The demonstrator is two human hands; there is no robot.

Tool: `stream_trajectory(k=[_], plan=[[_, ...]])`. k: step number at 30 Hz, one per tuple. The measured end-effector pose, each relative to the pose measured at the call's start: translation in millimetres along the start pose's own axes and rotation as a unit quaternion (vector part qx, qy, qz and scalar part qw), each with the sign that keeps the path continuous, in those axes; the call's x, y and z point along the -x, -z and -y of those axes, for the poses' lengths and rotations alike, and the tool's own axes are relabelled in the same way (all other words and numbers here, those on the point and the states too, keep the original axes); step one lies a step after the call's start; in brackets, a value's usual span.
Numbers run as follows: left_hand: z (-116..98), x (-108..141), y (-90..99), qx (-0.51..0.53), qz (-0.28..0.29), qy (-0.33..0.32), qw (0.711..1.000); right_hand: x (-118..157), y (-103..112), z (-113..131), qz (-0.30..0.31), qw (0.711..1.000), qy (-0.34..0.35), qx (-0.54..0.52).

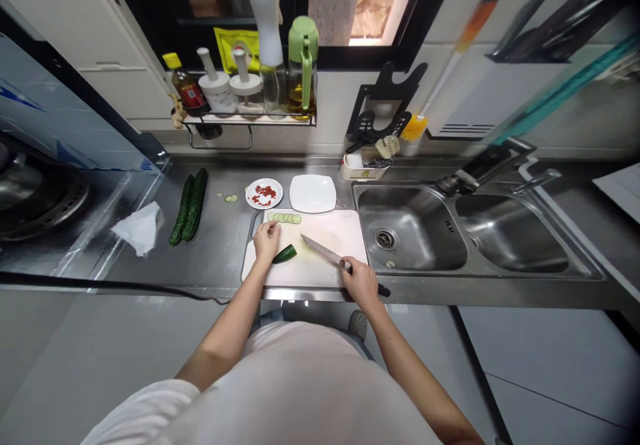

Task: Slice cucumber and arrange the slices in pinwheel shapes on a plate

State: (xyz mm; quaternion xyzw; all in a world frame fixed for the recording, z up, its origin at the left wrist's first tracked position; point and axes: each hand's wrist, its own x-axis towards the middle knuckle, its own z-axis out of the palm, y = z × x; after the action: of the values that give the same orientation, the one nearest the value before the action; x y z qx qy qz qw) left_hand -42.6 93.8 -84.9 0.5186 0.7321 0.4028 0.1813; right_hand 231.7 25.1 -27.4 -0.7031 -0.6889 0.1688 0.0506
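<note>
My right hand (361,285) grips the black handle of a kitchen knife (323,250). Its blade points up and left, over the white cutting board (330,275). My left hand (267,239) is over the board's left side with the fingertips pinched together; whether a slice is between them is too small to tell. Just beyond those fingertips, a row of thin cucumber slices (287,218) overlaps along the board's far edge. A cut piece of cucumber (285,253) lies between my left hand and the blade.
Behind the board stand a plate of chopped red pieces (264,193) and a white square plate (313,193). Two whole cucumbers (189,206) and a crumpled white tissue (141,228) lie left. A double sink (410,228) adjoins on the right. A bottle rack (250,119) hangs above.
</note>
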Motion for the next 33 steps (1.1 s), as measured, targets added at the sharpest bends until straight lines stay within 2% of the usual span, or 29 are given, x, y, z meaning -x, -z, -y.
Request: stream_trajectory(k=[7,10,19,23,33], plan=[[1,39,16.7,0.045,0.013,-0.062,0.997,-6,4,8,0.018,0.993,-0.036,-0.114],[2,50,18.1,0.047,0.021,-0.09,0.995,-10,4,13,0.03,0.99,-0.016,-0.138],[7,63,11.5,0.032,0.032,-0.159,0.986,-11,10,46,0.121,0.991,0.053,-0.02],[6,64,12.5,0.025,0.031,-0.18,0.983,-6,14,60,0.143,0.986,0.083,0.011],[8,64,11.5,0.031,0.066,-0.201,0.977,0,17,81,0.183,0.978,0.09,0.046]])
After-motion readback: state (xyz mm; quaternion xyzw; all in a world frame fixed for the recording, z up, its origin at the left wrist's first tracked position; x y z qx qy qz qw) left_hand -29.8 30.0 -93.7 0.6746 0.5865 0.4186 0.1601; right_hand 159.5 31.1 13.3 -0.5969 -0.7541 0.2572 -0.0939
